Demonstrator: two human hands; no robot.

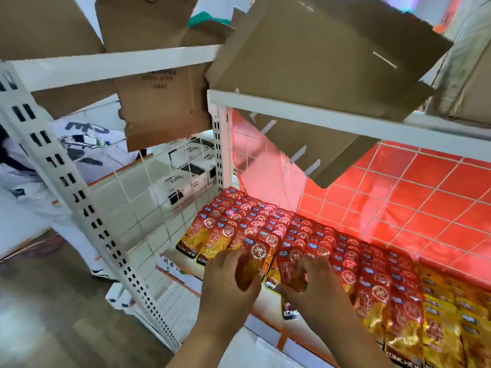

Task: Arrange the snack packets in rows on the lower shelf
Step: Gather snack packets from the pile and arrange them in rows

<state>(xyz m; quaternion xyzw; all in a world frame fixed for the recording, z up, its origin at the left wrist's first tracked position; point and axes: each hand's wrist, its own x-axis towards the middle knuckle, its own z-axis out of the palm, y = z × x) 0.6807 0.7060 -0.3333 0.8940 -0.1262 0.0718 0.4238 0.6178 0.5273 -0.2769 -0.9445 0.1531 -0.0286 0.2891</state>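
Note:
Red and yellow snack packets [313, 235] lie in overlapping rows on the lower shelf [268, 325], filling it from the left back corner to the right. Yellow packets [451, 309] lie in rows at the far right. My left hand [228, 277] grips one red packet [252, 264] at the front of the third row. My right hand [313, 282] pinches the neighbouring red packet [291, 269] by its lower part. Both hands are close together at the shelf's front edge.
A white wire grid [164, 187] closes the shelf's left side and a red panel [414, 197] backs it. Cardboard boxes [329, 57] sit on and hang over the upper shelf [318, 115]. A white slotted upright [79, 195] slants on the left. A person in white [32, 166] is behind it.

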